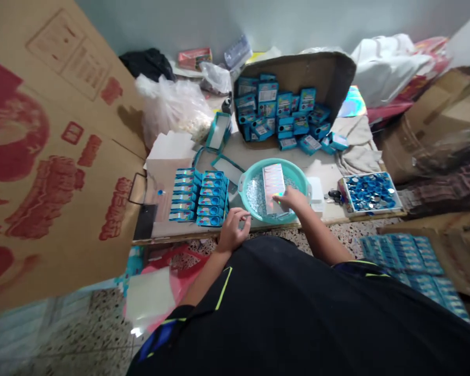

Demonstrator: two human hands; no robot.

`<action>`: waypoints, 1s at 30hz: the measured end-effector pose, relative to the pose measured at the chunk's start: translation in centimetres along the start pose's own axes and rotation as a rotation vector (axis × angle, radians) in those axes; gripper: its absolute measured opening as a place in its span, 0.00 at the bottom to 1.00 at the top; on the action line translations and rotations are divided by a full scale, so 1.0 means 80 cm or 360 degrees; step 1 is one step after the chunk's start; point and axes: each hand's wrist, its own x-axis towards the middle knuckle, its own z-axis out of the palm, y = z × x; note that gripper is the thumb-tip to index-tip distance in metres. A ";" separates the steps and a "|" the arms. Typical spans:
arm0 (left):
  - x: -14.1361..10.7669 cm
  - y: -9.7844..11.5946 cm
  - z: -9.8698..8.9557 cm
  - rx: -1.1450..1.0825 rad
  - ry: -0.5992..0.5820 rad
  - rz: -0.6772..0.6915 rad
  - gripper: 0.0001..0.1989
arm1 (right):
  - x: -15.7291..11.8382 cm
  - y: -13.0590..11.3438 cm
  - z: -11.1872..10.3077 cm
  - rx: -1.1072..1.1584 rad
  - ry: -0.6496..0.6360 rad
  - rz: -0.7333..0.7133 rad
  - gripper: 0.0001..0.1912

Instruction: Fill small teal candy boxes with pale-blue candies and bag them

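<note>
A turquoise basin (243,194) holds many small, clear, glassy pieces. Across it lies a pale, shiny sheet (273,180) with pinkish rows. My right hand (293,200) reaches over the basin, its fingers closed at the sheet's lower right edge, where a rainbow glint shows; what they grip is unclear. Just off the basin's lower left rim is my left hand (234,228), fingers curled and thumb near the fingertips. Whatever it pinches is too small to make out. To its left, small blue boxes (211,201) with round openings stand in two columns.
Behind the basin, a tipped carton (337,65) spills blue boxes (284,104). A white box (397,203) of blue round pieces stands at right, beside a dark small object (334,195). A tall printed carton (62,156) blocks the left. Packed blue boxes (405,256) sit low at right.
</note>
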 end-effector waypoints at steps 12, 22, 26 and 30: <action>0.046 0.025 0.053 -0.0085 -0.0191 0.0033 0.10 | -0.078 0.019 0.000 0.0419 0.0405 -0.0167 0.15; 0.191 0.053 0.001 0.0354 -0.0412 0.0858 0.18 | -0.178 0.000 -0.077 0.1150 0.1035 -0.1017 0.10; 0.200 0.056 -0.019 0.0243 -0.0359 0.0982 0.15 | -0.195 -0.015 -0.081 0.1410 0.1053 -0.1051 0.09; 0.191 0.052 -0.036 0.0167 -0.0287 0.1052 0.16 | -0.206 -0.032 -0.078 0.1515 0.0984 -0.1099 0.10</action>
